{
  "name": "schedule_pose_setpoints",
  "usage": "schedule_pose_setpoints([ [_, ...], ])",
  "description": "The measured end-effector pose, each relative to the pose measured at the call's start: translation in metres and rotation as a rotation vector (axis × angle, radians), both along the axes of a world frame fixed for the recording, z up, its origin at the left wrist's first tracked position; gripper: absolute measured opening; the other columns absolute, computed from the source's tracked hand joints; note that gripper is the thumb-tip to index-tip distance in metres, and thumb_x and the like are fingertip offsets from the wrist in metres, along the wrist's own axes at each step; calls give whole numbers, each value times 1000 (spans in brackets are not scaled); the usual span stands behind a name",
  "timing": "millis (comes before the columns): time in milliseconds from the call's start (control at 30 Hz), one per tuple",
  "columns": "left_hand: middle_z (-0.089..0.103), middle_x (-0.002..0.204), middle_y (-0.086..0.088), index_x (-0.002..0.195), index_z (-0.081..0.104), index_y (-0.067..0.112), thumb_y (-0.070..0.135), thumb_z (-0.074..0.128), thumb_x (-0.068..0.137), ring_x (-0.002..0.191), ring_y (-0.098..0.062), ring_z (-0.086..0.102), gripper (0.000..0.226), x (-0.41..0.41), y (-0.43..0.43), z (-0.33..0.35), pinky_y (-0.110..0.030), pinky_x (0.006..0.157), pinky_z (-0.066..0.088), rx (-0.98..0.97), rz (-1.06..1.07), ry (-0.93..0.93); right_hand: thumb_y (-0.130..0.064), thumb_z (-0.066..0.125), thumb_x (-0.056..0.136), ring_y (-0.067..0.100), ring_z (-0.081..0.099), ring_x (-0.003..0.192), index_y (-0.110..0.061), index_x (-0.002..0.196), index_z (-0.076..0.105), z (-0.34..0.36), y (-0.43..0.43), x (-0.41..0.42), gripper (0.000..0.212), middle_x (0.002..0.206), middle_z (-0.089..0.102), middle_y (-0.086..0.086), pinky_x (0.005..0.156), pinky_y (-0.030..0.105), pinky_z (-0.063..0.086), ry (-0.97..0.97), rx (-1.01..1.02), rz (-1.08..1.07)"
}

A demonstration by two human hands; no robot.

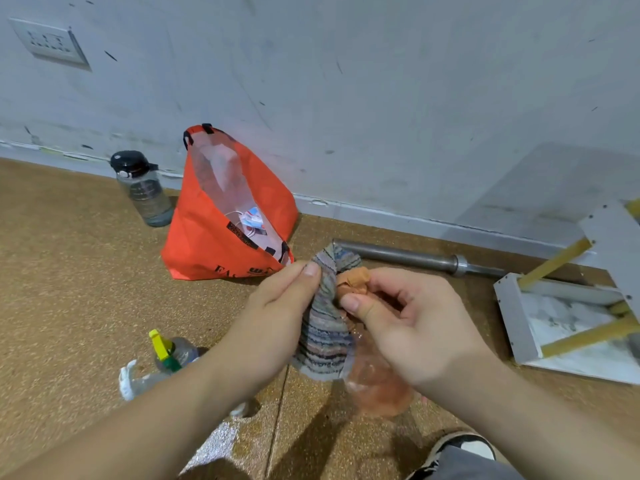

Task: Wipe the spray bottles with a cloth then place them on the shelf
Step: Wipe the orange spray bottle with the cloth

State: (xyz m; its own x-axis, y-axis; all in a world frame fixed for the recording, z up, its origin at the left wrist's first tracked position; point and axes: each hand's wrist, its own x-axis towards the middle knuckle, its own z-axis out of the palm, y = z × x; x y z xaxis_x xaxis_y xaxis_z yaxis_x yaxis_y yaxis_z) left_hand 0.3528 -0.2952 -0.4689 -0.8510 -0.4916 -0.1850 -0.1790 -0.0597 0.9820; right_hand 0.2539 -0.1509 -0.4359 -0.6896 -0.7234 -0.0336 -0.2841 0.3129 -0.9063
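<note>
My right hand (412,323) grips the neck of a clear, orange-tinted spray bottle (377,386) with an orange nozzle head (353,284). My left hand (277,313) pinches a striped grey cloth (323,337) against the bottle's head and side. On the floor at the lower left stand two more clear spray bottles: one with a yellow and green nozzle (169,351), one with a white trigger (133,379), partly hidden by my left forearm.
An orange bag (214,244) and a dark-capped water bottle (145,192) stand by the wall. A steel bar (415,258) lies along the skirting. A white shelf with yellow rods (519,320) stands at the right. My shoe (460,448) shows at the bottom.
</note>
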Motion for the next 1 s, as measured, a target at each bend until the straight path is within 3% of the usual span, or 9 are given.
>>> schedule_pose_setpoints([
  [100, 77, 82, 4, 91, 74, 23, 31, 43, 111, 72, -7, 70, 38, -4, 0, 6, -26, 63, 53, 103, 29, -138, -15, 64, 100, 28, 72, 70, -22, 90, 76, 3, 1, -5, 16, 79, 76, 8, 60, 42, 61, 3, 63, 36],
  [167, 71, 82, 5, 93, 66, 19, 37, 42, 111, 78, -10, 64, 35, -2, 9, 3, -39, 74, 53, -171, 50, 18, -22, 63, 98, 15, 66, 68, -25, 83, 71, 4, -4, -8, 17, 75, 72, -8, 60, 29, 54, 184, 84, 81],
  [267, 55, 77, 11, 93, 54, 21, 42, 36, 108, 73, -14, 53, 31, 3, 16, 2, -44, 68, 46, -593, 20, 236, -26, 56, 86, 9, 50, 63, -18, 70, 53, -5, -9, -7, 18, 63, 52, -14, 60, 32, 42, 347, 110, 107],
  [333, 54, 76, 8, 93, 54, 18, 37, 36, 109, 72, -17, 52, 31, 3, 6, 0, -42, 66, 45, -656, -2, 253, -23, 57, 86, 9, 51, 63, -20, 67, 52, -8, -11, -4, 20, 64, 51, -15, 60, 27, 39, 349, 62, 117],
  [467, 74, 85, 2, 96, 67, 12, 31, 42, 112, 81, -19, 68, 35, 7, -16, -2, -37, 78, 55, -195, 83, 50, -9, 66, 98, 17, 70, 77, -26, 94, 79, 3, -10, -6, 22, 83, 76, -5, 67, 31, 54, 145, -70, 88],
  [567, 74, 71, 9, 92, 69, 20, 29, 47, 110, 54, 2, 64, 29, 11, -10, -2, -16, 50, 52, 118, 110, -48, -7, 64, 100, 38, 72, 78, -24, 98, 81, 7, -9, -10, 24, 83, 77, 12, 68, 41, 60, 60, -85, 110],
  [700, 58, 74, 16, 91, 57, 23, 31, 38, 112, 68, -4, 52, 30, 15, 4, -7, -26, 67, 41, -406, 107, 165, -4, 66, 97, 9, 73, 77, -26, 98, 81, 1, -11, -10, 26, 85, 79, -7, 68, 17, 53, 96, -71, 106],
  [833, 66, 98, 16, 120, 64, 25, 31, 37, 109, 92, -10, 64, 29, 17, -1, 1, -30, 78, 48, -753, 136, 246, -13, 67, 94, 9, 68, 72, -19, 88, 76, -5, -18, 0, 13, 80, 75, -5, 66, 23, 55, 57, -91, 156],
  [1000, 59, 75, 12, 94, 59, 24, 30, 38, 111, 70, -5, 54, 27, 16, -12, 3, -22, 66, 42, -676, 94, 236, -6, 67, 97, 5, 73, 92, -19, 99, 80, 1, -23, -1, 19, 93, 79, -9, 86, 23, 57, 49, -119, 162],
])
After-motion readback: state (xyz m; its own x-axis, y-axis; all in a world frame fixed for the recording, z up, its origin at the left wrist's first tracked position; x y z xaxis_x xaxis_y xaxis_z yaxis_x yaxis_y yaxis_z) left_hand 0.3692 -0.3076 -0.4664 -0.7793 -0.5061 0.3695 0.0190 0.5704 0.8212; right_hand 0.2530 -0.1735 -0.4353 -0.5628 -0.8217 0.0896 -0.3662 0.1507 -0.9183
